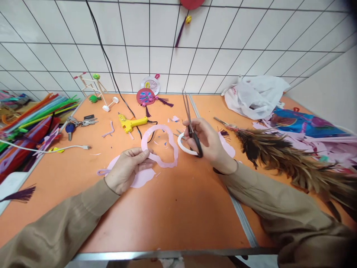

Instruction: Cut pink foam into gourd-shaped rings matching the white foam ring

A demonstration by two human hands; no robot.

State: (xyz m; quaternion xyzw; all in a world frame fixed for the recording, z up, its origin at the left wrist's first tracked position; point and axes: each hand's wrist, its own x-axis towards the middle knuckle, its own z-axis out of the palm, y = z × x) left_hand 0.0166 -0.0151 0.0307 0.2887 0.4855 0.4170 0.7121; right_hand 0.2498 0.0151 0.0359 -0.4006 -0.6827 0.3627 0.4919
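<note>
Pinched between the fingers of my left hand (pixel 129 167) is a thin pink ring (pixel 174 149) with a wavy outline, held up above the table. Beneath that hand lies a flat pink cut-out (pixel 143 178), with a small pink loop (pixel 102 172) sticking out to its left. My right hand (pixel 205 139) grips black-handled scissors (pixel 190 124), blades pointing up and nearly together. A white ring (pixel 184 147) lies on the table behind the right hand, partly hidden by it. Another pink piece (pixel 227 145) shows just right of that hand.
A yellow glue gun (pixel 131 122) lies behind my left hand, its black cord running up the tiled wall. Keys (pixel 71 128), a small stick model (pixel 97 89) and round tasselled ornaments (pixel 146 96) sit around it. On the right are a feather duster (pixel 279 156) and a white plastic bag (pixel 255 95).
</note>
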